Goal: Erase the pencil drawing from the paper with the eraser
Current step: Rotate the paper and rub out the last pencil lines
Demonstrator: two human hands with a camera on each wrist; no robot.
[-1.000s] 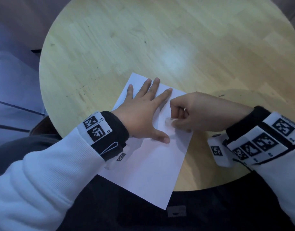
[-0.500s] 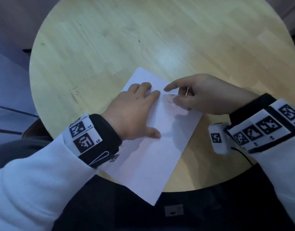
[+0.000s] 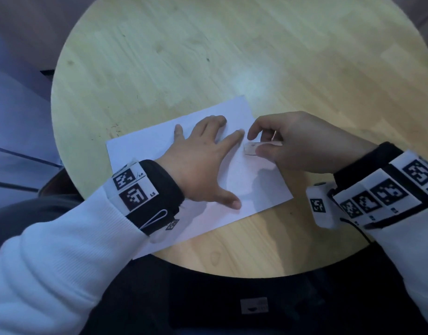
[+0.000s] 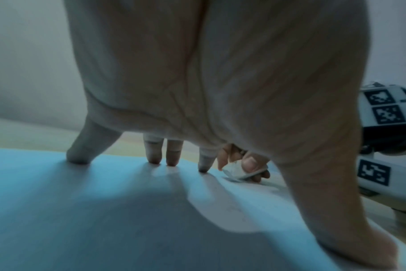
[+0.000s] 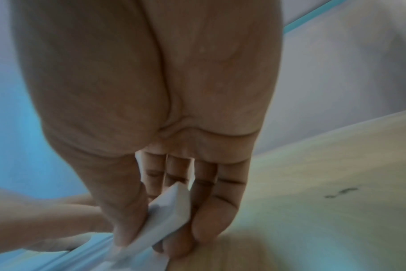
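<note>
A white sheet of paper (image 3: pixel 159 151) lies crosswise on the round wooden table (image 3: pixel 208 56). My left hand (image 3: pixel 208 160) presses flat on it, fingers spread and thumb out. Just right of its index finger my right hand (image 3: pixel 255 143) pinches a white eraser (image 3: pixel 251 148) between thumb and fingers, with the eraser's end down on the sheet. A short curved pencil line (image 3: pixel 250 155) shows beside the eraser. The left wrist view shows the left hand's fingertips (image 4: pixel 172 161) on the paper (image 4: pixel 104 201) and the eraser (image 4: pixel 234 170) beyond them. The right wrist view shows the eraser (image 5: pixel 169 210) held slantwise.
The paper's near left corner (image 3: pixel 140 252) overhangs the table's front edge by my lap. Small dark specks (image 3: pixel 115 129) mark the wood left of the sheet. Bare wood lies beyond the paper and to its right (image 5: pixel 313 201). Marker bands sit on both wrists.
The paper has turned and now lies crosswise. My left hand has spread its fingers flat again. My right hand with the eraser has come down by the pencil line.
</note>
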